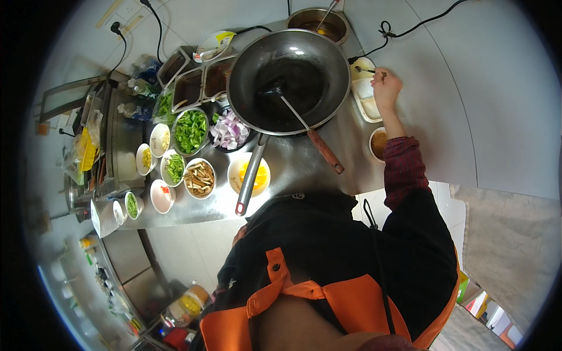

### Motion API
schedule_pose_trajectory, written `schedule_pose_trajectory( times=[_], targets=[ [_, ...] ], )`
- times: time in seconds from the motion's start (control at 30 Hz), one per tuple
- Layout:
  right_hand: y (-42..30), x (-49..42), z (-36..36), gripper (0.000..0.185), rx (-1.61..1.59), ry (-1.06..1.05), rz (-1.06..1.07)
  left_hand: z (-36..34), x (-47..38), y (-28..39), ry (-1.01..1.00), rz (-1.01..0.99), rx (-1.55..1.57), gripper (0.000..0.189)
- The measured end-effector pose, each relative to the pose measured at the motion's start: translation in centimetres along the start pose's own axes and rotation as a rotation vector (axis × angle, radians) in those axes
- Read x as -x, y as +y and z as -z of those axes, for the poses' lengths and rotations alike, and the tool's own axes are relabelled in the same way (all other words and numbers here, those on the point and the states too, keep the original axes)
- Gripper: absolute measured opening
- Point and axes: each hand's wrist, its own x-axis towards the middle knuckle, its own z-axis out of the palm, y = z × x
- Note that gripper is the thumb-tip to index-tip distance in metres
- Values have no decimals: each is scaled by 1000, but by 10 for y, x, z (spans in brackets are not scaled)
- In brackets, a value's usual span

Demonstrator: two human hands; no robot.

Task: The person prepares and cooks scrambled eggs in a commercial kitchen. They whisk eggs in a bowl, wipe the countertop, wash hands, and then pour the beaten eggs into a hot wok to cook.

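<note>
My right hand [386, 90] grips a small spoon [366, 70] over the far compartment of a white seasoning tray [370, 115]. Pale, powdery contents show in the tray's other compartments. Left of it sits a dark wok [240, 87] with a metal handle pointing toward me. A spatula [296, 114] rests inside, its black head in the dark bottom and its wooden grip over the rim. Below my right wrist stands a small bowl of brown seasoning [378, 144]. Only a sliver of my left hand [239, 234] shows beside my dark clothing; its fingers are hidden.
Left of the wok stand bowls of green peppers [190, 131], chopped onion [229, 131], brown strips [199, 177] and beaten egg [254, 175]. Metal sauce containers [189, 90] stand behind. A pot of brown liquid [307, 22] holds a ladle. Cords hang along the wall.
</note>
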Motion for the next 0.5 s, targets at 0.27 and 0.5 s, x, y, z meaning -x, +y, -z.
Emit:
schedule_pose_trajectory(
  times=[0.27,0.5],
  targets=[
    [19,12,-12,14,207,-113,224,0,-4,2,1,5,-4,52],
    [7,-15,6,13,116,-46,189,-2,-7,4,1,8,-5,51]
  ],
)
